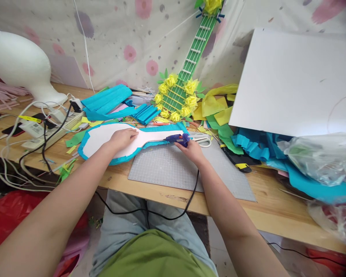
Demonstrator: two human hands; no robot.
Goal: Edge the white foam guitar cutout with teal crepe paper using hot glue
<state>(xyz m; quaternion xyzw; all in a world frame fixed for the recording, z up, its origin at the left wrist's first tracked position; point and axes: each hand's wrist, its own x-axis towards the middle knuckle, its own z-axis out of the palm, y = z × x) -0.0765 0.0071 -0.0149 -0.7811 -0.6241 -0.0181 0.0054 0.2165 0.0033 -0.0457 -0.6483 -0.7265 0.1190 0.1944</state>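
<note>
A white guitar-shaped cutout [99,140], its edge wrapped in blue crepe paper, lies on the table with its neck pointing right. My left hand [122,139] rests on the cutout's body near the neck, fingers lying on the surface and gripping nothing visible. In my right hand [193,151] is a dark blue glue gun [175,139], its nozzle pointing left over the neck. My fingers are wrapped round its handle, and a black cord hangs from it. White-handled scissors [203,141] lie just beyond my right hand. Beneath the neck is a grey cutting mat [164,169].
A green paper guitar with yellow flowers [187,69] leans at the back. Blue crepe paper [106,100] lies back left, near a power strip [53,130] with tangled cables and a white foam head [20,65]. At right are a utility knife [239,163], a white board [291,80] and plastic bags.
</note>
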